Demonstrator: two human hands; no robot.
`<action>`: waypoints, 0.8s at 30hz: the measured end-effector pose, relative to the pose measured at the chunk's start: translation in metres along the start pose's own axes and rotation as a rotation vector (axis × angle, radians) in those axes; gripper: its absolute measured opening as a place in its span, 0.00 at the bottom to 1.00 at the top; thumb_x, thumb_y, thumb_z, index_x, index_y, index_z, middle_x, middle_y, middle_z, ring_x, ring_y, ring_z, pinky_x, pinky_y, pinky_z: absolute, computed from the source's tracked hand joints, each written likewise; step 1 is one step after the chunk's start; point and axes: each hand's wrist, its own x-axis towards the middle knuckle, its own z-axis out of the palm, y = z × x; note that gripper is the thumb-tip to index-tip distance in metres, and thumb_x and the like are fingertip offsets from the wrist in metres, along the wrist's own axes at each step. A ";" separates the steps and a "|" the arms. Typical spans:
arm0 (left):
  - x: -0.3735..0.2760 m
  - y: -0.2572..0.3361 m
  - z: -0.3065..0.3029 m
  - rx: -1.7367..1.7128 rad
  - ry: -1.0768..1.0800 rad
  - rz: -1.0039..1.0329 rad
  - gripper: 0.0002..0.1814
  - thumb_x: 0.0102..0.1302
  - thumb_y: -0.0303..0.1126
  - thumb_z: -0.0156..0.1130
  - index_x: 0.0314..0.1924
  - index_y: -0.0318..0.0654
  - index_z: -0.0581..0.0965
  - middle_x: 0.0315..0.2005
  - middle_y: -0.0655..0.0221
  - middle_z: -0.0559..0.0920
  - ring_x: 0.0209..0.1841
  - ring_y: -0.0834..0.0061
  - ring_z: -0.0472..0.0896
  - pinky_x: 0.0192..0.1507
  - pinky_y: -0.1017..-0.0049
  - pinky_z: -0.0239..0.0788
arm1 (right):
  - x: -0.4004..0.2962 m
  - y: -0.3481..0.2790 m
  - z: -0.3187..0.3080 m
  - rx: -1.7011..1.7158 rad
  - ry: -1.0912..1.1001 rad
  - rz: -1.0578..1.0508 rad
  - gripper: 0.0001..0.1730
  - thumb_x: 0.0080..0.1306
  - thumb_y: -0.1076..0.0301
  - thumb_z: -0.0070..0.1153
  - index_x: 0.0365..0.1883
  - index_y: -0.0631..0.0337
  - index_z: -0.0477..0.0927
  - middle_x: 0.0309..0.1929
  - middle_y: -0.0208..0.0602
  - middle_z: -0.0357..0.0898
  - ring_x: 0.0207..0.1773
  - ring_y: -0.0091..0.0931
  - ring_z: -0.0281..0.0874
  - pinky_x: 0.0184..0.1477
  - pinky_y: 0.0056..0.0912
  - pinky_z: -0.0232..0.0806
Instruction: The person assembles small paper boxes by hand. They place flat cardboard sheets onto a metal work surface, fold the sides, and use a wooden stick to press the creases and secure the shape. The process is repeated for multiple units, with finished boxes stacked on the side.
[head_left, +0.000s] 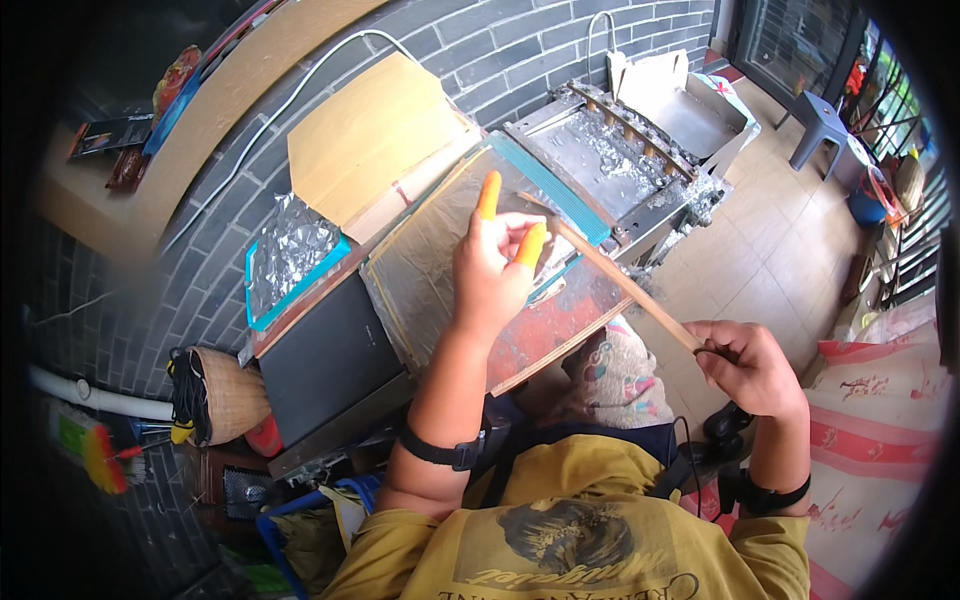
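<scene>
Orange finger covers (489, 196) sit on the index finger and thumb of my left hand (489, 259). That index finger points away from me, apart from the thumb, and the other fingers curl inward. Nothing shows between finger and thumb. My right hand (746, 364) grips the near end of a long, flat wooden stick (626, 283). The stick slants up and left, and its far part passes close to my left fingertips; whether they touch it, I cannot tell. Beneath my left hand lies a board covered in clear plastic sheet (427, 247), with a teal ribbed strip (551, 184) along its far right side.
Beyond the board stands a metal frame strewn with silvery scraps (607, 150). At left are a teal tray of crumpled foil (292, 259), a cardboard sheet (367, 135) and a black flat panel (334, 367). A grey stool (814, 127) stands on the tiles.
</scene>
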 end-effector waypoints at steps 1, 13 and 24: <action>-0.002 -0.004 -0.002 0.096 0.014 0.037 0.35 0.64 0.26 0.61 0.70 0.35 0.59 0.38 0.58 0.84 0.37 0.63 0.84 0.42 0.70 0.75 | 0.002 0.001 0.000 0.028 0.004 0.001 0.21 0.62 0.84 0.48 0.53 0.65 0.79 0.19 0.21 0.62 0.24 0.14 0.57 0.25 0.21 0.55; -0.030 0.007 -0.015 1.159 -0.207 -0.200 0.40 0.71 0.52 0.47 0.68 0.21 0.57 0.71 0.43 0.54 0.75 0.51 0.48 0.75 0.57 0.34 | 0.024 -0.003 -0.008 0.107 -0.073 0.095 0.20 0.64 0.83 0.50 0.54 0.68 0.78 0.23 0.23 0.70 0.27 0.14 0.66 0.30 0.20 0.62; -0.032 0.007 -0.013 1.189 -0.230 -0.215 0.40 0.72 0.52 0.45 0.68 0.20 0.57 0.71 0.43 0.53 0.75 0.51 0.48 0.75 0.56 0.34 | 0.049 -0.003 0.001 0.082 -0.086 0.082 0.18 0.65 0.81 0.51 0.55 0.70 0.77 0.23 0.22 0.70 0.26 0.13 0.66 0.29 0.20 0.61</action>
